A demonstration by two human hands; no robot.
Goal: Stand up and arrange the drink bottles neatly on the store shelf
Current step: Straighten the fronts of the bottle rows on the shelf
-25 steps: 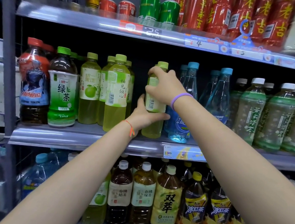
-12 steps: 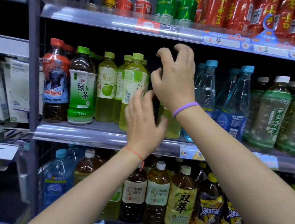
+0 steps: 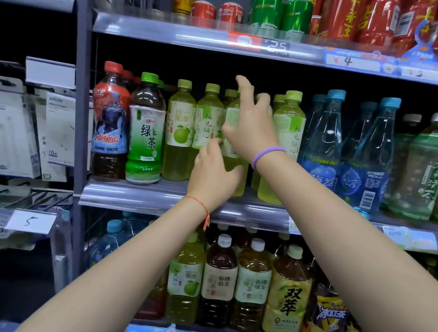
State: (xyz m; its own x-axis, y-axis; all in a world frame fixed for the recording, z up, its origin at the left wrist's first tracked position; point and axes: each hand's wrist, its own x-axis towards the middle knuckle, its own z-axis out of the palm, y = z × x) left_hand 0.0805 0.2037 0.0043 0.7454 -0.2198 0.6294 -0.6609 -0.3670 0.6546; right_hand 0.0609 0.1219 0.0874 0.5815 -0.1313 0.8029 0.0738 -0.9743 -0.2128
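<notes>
Both hands now work on one pale green bottle (image 3: 234,151) on the middle shelf (image 3: 138,197): left hand (image 3: 212,177) cups its lower body, right hand (image 3: 247,125), before hovering, touches its label with loose fingers, so placing seems nearly finished.

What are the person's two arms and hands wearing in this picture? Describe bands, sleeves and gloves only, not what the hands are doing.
Both forearms are bare, with no sleeves in view, and neither hand wears a glove. The left hand has a thin red-orange string bracelet at the wrist, with a short loose end hanging down. The right hand has a smooth, plain purple band around the wrist. No rings or watch show.
</notes>
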